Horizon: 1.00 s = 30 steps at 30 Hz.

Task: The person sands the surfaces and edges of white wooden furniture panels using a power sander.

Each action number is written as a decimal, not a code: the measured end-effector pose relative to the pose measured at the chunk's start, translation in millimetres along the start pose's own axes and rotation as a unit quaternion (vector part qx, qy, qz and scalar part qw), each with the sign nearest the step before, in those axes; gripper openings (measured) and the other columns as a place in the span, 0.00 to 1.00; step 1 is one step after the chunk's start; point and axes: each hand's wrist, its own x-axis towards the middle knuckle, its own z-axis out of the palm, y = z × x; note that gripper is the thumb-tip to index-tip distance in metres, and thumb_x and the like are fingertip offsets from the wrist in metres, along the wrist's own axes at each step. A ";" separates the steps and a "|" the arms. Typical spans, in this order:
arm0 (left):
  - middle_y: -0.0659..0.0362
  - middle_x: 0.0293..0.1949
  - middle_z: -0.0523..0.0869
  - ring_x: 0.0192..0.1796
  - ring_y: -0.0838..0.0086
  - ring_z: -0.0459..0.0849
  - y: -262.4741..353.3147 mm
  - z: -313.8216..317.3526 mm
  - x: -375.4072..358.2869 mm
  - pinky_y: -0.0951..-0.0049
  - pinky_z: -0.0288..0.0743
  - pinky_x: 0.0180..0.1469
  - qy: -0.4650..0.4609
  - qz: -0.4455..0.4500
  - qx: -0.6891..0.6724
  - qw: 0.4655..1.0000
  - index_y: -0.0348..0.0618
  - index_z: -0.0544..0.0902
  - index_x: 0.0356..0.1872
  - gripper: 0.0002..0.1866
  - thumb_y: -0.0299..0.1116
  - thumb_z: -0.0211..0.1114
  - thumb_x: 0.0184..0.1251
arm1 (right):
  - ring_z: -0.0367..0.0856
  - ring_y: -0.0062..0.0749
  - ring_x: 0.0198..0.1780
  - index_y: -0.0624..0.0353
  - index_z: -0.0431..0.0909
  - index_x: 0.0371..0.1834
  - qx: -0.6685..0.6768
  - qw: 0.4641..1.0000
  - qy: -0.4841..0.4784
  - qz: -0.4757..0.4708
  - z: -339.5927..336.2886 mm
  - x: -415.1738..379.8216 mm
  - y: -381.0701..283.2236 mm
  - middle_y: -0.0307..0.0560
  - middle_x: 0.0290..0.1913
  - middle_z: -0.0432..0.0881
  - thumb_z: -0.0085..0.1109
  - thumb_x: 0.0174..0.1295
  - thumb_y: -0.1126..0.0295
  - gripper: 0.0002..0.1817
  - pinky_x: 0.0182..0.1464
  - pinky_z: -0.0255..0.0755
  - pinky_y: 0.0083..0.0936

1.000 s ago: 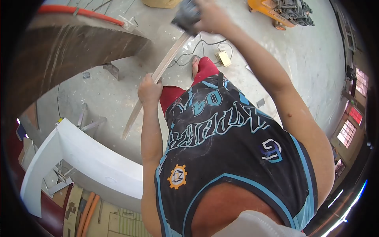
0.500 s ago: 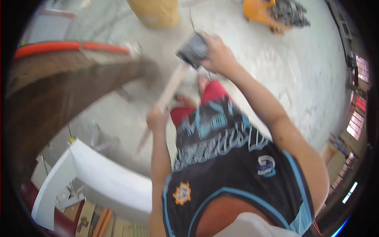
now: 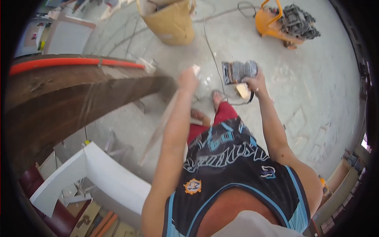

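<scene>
My right hand is wrapped round the body of a dusty grey electric sander, held out over the floor with its flat pad facing left. A cord trails from the sander's hand end. At the centre, my left hand grips a long pale wooden strip close to its upper end. The strip slants down to the left, partly hidden behind my left forearm. Sander and strip are apart.
To the left stands a large brown wooden beam with an orange pipe along it. A yellow sack and an orange compressor stand ahead. A white curved panel lies lower left; a cable crosses the floor.
The sander has moved right, off the strip's upper end. My left hand has moved from the strip's middle up near that end.
</scene>
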 end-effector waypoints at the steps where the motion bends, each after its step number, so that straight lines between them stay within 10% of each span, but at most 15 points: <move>1: 0.47 0.42 0.87 0.48 0.52 0.86 -7.2 -5.3 -3.0 0.56 0.79 0.51 -0.015 -0.026 0.008 1.000 0.42 0.82 0.44 0.17 0.32 0.69 0.52 | 0.81 0.38 0.51 0.63 0.63 0.69 -0.017 0.999 0.003 -0.033 -2.7 6.2 12.0 0.51 0.51 0.80 0.71 0.31 0.76 0.50 0.52 0.77 0.30; 11: 0.50 0.37 0.86 0.42 0.58 0.86 -81.3 -91.8 -195.1 0.64 0.77 0.48 0.069 -0.240 -0.026 0.968 0.44 0.83 0.43 0.20 0.27 0.73 0.44 | 0.75 0.26 0.23 0.57 0.64 0.68 -0.090 0.976 -0.197 -0.015 15.3 88.2 63.5 0.49 0.40 0.79 0.64 0.34 0.78 0.46 0.17 0.68 0.25; 14: 0.53 0.40 0.86 0.44 0.61 0.85 -99.7 -91.5 -271.8 0.66 0.76 0.50 0.158 -0.277 -0.056 0.946 0.42 0.83 0.43 0.21 0.28 0.75 0.42 | 0.75 0.26 0.22 0.58 0.64 0.67 -0.144 0.962 -0.225 -0.057 40.8 104.8 99.0 0.49 0.40 0.79 0.63 0.35 0.78 0.46 0.17 0.68 0.24; 15: 0.54 0.41 0.85 0.45 0.62 0.84 -109.0 -86.7 -294.4 0.65 0.76 0.52 0.232 -0.268 -0.106 0.929 0.40 0.83 0.42 0.21 0.28 0.76 0.42 | 0.83 0.43 0.43 0.59 0.64 0.69 -0.175 0.951 -0.249 -0.048 50.5 96.7 94.4 0.56 0.45 0.82 0.69 0.33 0.70 0.49 0.45 0.78 0.32; 23: 0.52 0.33 0.81 0.37 0.62 0.79 -163.8 -49.4 -373.2 0.65 0.73 0.43 0.473 -0.148 -0.086 0.864 0.33 0.81 0.32 0.16 0.40 0.66 0.55 | 0.76 0.43 0.60 0.54 0.61 0.72 -0.169 0.893 -0.369 -0.194 170.2 -15.1 95.0 0.54 0.59 0.76 0.71 0.33 0.77 0.53 0.63 0.70 0.30; 29: 0.51 0.33 0.82 0.35 0.64 0.80 -211.3 -57.4 -414.8 0.68 0.73 0.39 0.501 -0.142 -0.172 0.836 0.32 0.81 0.32 0.15 0.38 0.66 0.56 | 0.75 0.41 0.60 0.55 0.61 0.72 -0.168 0.881 -0.399 -0.189 228.7 -68.3 86.2 0.50 0.58 0.77 0.71 0.33 0.76 0.53 0.64 0.68 0.28; 30: 0.51 0.33 0.82 0.35 0.64 0.80 -224.6 -58.9 -431.6 0.68 0.74 0.40 0.493 -0.143 -0.186 0.838 0.33 0.81 0.32 0.14 0.37 0.66 0.56 | 0.76 0.36 0.47 0.53 0.61 0.72 -0.170 0.878 -0.399 -0.203 235.4 -84.1 85.7 0.50 0.54 0.79 0.72 0.34 0.75 0.53 0.49 0.68 0.26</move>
